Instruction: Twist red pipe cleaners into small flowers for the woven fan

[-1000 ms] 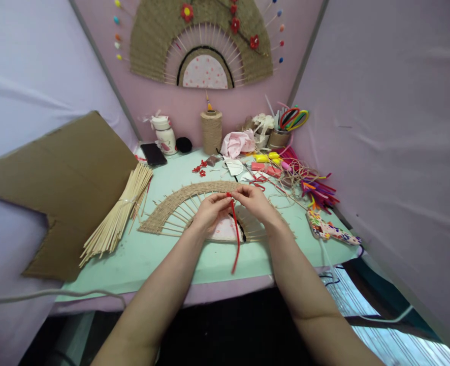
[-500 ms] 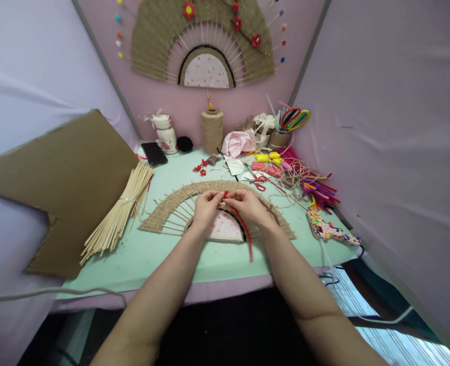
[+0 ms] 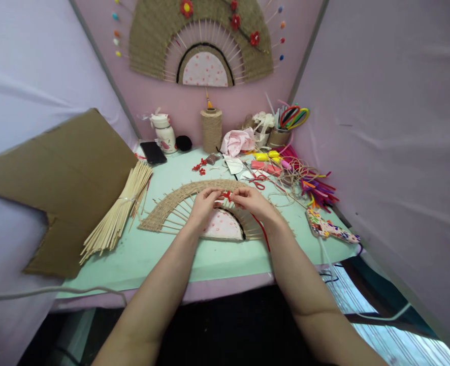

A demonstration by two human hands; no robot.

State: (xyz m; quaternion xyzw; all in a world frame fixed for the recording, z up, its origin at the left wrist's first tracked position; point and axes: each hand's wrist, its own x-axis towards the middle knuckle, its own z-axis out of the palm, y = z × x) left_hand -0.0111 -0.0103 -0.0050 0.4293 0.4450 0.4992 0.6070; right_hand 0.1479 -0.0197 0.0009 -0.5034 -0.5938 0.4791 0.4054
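Observation:
A red pipe cleaner [image 3: 227, 195] is bent into small loops between my two hands, and its long tail hangs down past my right wrist. My left hand [image 3: 206, 204] pinches the looped part from the left with thumb and fingertips. From the other side, the closed fingertips of my right hand [image 3: 251, 200] grip it too. Beneath both hands lies a half-round woven twine fan [image 3: 183, 194] with bare stick ribs and a pink-dotted white centre [image 3: 222, 226]. My right hand and forearm hide part of its right side.
On the left are a bundle of thin sticks [image 3: 118, 211] and a cardboard sheet [image 3: 68, 178]. Small red flowers [image 3: 200, 165], red-handled scissors [image 3: 258, 181], a twine spool [image 3: 211, 129] and coloured pipe cleaners [image 3: 318, 190] lie farther back. A patterned glue gun [image 3: 329, 227] rests at right.
My fingers have drawn slightly apart, showing more of the red loops. The pipe cleaner's tail has swung right, against my right wrist.

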